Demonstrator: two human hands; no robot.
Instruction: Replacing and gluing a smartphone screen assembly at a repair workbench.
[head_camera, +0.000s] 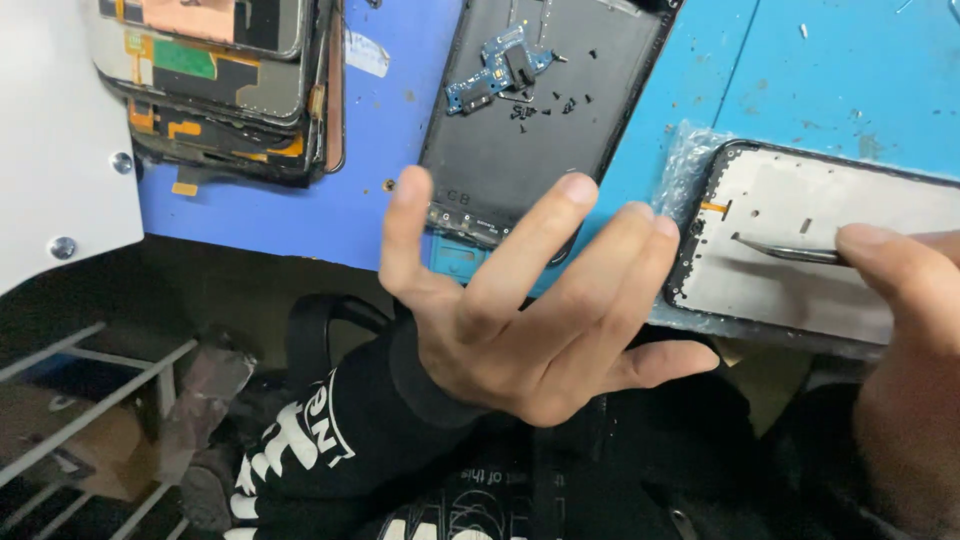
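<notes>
Tweezers (785, 250) pinched in the right hand (905, 330) touch the framed screen panel (800, 260); left hand (520, 310) hovers spread and empty, loose screws (550, 100) still unfitted.

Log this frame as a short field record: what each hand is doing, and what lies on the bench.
Left hand: open, palm up, fingers spread, holding nothing
Right hand: grips thin metal tweezers, tips over white phone screen panel with black rim
Centre: dark grey phone back frame bearing small blue circuit board and loose black screws
Top left: stack of used phone screens
Surface: blue work mat
</notes>
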